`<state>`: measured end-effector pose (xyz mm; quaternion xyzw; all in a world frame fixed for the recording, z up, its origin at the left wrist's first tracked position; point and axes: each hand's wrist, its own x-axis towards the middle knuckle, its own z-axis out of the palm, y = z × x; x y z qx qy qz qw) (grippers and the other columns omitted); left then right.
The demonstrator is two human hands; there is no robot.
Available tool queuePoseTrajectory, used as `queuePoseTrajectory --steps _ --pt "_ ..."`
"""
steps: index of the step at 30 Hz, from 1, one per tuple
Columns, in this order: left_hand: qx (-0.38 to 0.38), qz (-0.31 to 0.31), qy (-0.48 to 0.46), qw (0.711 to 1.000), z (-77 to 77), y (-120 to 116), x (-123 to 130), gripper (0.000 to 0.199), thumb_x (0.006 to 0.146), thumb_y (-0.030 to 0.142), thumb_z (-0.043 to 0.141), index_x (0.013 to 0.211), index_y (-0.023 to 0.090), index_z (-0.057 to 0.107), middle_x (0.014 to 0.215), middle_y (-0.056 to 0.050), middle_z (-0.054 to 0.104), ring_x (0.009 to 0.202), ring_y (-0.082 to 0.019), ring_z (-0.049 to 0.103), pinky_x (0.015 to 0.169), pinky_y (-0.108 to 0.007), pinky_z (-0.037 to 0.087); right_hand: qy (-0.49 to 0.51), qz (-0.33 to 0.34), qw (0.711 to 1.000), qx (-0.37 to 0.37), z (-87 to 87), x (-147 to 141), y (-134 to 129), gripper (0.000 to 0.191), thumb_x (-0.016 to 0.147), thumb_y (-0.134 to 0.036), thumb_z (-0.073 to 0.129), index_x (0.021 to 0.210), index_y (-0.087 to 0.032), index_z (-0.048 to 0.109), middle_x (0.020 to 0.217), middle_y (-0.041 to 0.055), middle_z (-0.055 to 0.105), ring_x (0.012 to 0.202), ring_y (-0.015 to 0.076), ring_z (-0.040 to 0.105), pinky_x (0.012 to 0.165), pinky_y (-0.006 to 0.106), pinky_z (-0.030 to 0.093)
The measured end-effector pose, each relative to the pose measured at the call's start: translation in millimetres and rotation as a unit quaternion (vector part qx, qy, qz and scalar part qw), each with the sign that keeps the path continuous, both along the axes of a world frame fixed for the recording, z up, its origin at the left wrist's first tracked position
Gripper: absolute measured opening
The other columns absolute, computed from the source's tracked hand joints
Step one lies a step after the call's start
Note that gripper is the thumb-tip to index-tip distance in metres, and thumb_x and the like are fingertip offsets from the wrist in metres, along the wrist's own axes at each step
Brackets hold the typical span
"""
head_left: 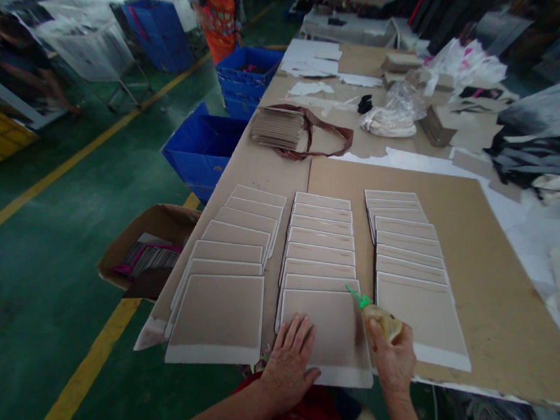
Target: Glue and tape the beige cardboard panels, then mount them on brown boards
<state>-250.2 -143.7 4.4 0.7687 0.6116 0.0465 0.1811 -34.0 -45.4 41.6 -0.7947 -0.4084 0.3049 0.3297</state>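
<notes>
Resting flat, fingers extended and slightly spread, the left hand (291, 360) is covering part of the front panel (332, 330) of the middle column (320, 253), presumably steadying it. The right hand (394, 356) is gripping a squeeze bottle (384, 320), fingers wrapping its body, so that the green nozzle (363, 301) is pointing leftward over the panels; whether its tip is touching is unclear. Beyond, the column's panels are overlapping in steps, apparently so that each far margin is showing. A left column (218, 313) and a right column (414, 309) are flanking it. Farther off, a stack of brown pieces (276, 130) is lying on the table (244, 167).
</notes>
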Motion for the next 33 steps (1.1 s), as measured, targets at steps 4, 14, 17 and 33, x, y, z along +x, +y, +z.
queuePoseTrajectory --steps 4,14,17,33 --pt "-0.004 0.001 -0.003 1.000 -2.7 -1.1 0.5 0.083 0.087 0.059 0.045 0.151 0.023 0.007 0.160 -0.007 0.007 0.146 -0.032 0.008 0.117 -0.052 0.013 -0.008 0.015 0.999 -0.047 3.2 -16.3 -0.1 0.053 0.067 -0.065 0.065 0.096 -0.022 0.058 0.074 0.0013 0.066 0.063 0.0209 0.060 0.062 0.031 0.045" --pt "-0.019 -0.009 -0.018 1.000 -4.0 -0.8 -0.6 0.084 0.087 0.059 0.043 0.151 0.022 0.003 0.160 -0.008 0.004 0.146 -0.032 0.005 0.117 -0.053 0.009 0.077 0.087 0.993 0.020 -1.8 -69.8 -1.9 0.048 0.069 -0.056 0.066 0.099 -0.018 0.060 0.088 0.0070 0.069 0.077 0.0227 0.063 0.071 0.034 0.049" --pt "-0.023 -0.011 -0.022 0.999 -3.0 -0.4 -0.9 0.083 0.087 0.059 0.043 0.151 0.022 0.005 0.160 -0.008 0.006 0.146 -0.032 0.004 0.117 -0.054 0.008 0.100 0.104 0.990 0.010 3.2 -85.0 -2.3 0.047 0.070 -0.054 0.065 0.099 -0.019 0.059 0.088 0.0064 0.069 0.079 0.0234 0.064 0.071 0.033 0.049" --pt "-0.013 -0.007 -0.004 1.000 -1.0 1.6 0.3 0.078 0.088 0.054 0.046 0.151 0.022 0.012 0.159 -0.006 0.017 0.145 -0.032 0.010 0.116 -0.054 0.018 0.273 -0.063 0.960 0.003 4.2 -60.9 -14.4 0.053 0.058 -0.054 0.077 0.091 -0.020 0.055 0.066 -0.0044 0.055 0.049 0.0107 0.045 0.042 0.022 0.038"
